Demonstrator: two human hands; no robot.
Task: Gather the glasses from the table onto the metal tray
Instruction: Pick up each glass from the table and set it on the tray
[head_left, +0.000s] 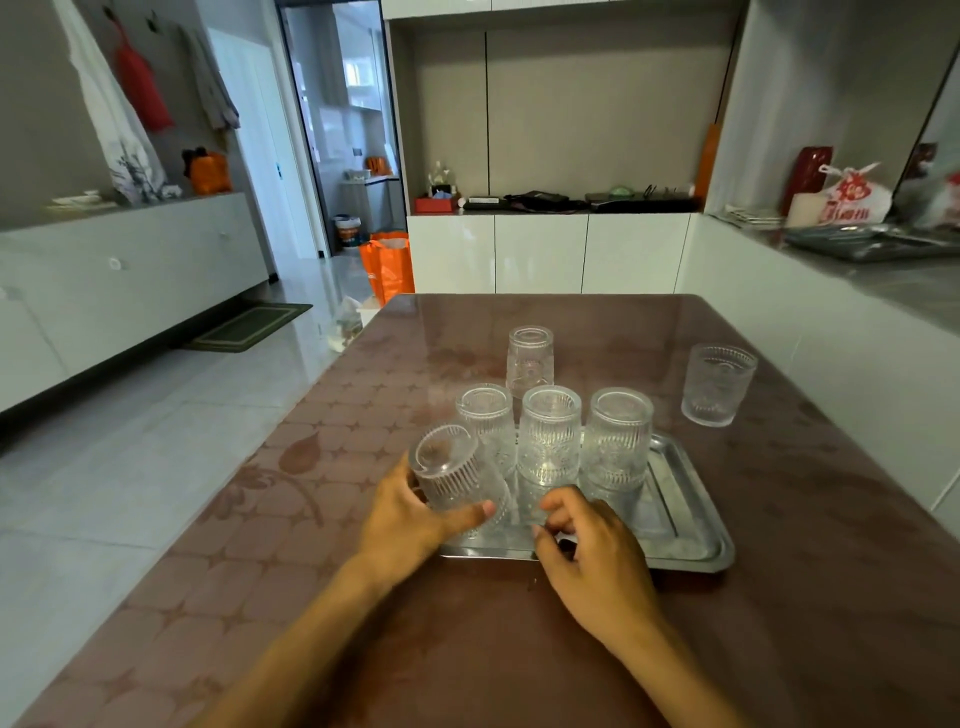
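Observation:
A metal tray (691, 509) lies on the brown table (519, 649) in front of me. Three ribbed clear glasses stand upside down along its far side: left (485, 421), middle (549, 434), right (617, 439). My left hand (410, 519) grips a fourth ribbed glass (457, 470), upside down and tilted, over the tray's near left corner. My right hand (587, 545) rests on the tray's front rim with fingers curled and nothing in it. Another inverted glass (530, 358) stands on the table behind the tray. An upright glass (718, 384) stands on the table at the far right.
A white counter (857, 291) runs along the table's right side, with bags and a grey tray on it. White cabinets (545, 252) stand past the far edge. An orange bag (388, 265) sits on the tiled floor to the left.

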